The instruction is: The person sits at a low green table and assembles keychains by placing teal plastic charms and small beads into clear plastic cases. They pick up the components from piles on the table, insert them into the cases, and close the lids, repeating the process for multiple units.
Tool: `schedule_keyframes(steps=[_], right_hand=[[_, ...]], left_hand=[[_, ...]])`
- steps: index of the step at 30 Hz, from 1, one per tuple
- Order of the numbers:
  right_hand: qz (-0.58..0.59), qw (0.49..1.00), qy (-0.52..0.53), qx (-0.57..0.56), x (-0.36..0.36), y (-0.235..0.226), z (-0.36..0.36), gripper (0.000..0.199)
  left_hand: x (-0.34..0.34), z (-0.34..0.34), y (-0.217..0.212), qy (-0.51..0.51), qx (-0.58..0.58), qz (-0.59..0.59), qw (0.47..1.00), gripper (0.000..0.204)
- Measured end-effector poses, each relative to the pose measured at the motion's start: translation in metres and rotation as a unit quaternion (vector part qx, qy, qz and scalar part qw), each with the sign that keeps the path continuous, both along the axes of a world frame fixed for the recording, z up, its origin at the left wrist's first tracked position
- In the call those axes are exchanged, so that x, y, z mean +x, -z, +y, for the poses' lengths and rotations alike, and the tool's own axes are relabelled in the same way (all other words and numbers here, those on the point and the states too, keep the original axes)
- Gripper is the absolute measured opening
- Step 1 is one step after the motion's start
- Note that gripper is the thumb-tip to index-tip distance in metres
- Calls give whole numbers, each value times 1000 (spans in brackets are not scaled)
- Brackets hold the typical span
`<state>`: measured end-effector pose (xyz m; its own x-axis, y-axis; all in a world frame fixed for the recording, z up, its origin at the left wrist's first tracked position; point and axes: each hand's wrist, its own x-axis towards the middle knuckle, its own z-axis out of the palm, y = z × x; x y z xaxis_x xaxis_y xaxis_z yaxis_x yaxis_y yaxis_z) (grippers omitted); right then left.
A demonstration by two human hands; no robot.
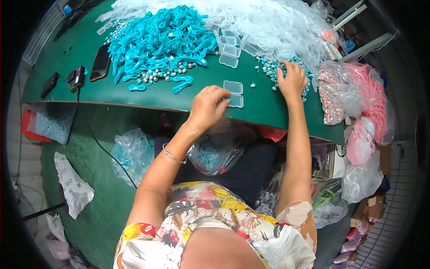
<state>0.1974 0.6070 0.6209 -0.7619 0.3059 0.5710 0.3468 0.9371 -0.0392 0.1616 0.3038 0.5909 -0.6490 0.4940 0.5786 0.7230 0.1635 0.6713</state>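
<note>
My left hand (208,106) is closed in a pinch at the left edge of a small clear plastic case (233,87), which lies with its lid folded open near the table's front edge. A speck of teal shows at the fingertips, but what they hold is too small to name. My right hand (293,81) rests with spread fingers on a heap of small white-and-teal round pieces (268,69). One loose round piece (253,85) lies between the case and that heap.
Coiled teal cords (163,38) form a large pile at back left, beside a mound of clear cases (277,27). A phone (100,62) and a small black device (76,78) lie left. Bagged pink cords (374,103) hang over the right edge.
</note>
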Motion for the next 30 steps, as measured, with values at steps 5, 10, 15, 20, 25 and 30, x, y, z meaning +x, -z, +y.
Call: schedule_keyframes(steps=[5, 10, 15, 20, 25, 30], right_hand=[[-95, 995, 38, 12, -34, 8, 17, 56], [-101, 994, 1, -48, -40, 2, 16, 49], [-23, 998, -54, -19, -14, 14, 4, 32], [9, 994, -112, -9, 12, 14, -19, 25], [17, 984, -178, -6, 39, 10, -39, 23], [-1, 971, -238, 1, 52, 6, -49, 25]], left_hand=[[1, 3, 3, -3, 0, -25, 1000, 15], [4, 2, 1, -4, -1, -66, 998, 14], [5, 0, 0, -11, -23, -30, 999, 15], [7, 0, 3, -15, -7, -13, 1000, 15], [9, 1, 2, -17, -5, -21, 1000, 12], [10, 0, 1, -22, -12, -42, 999, 10]])
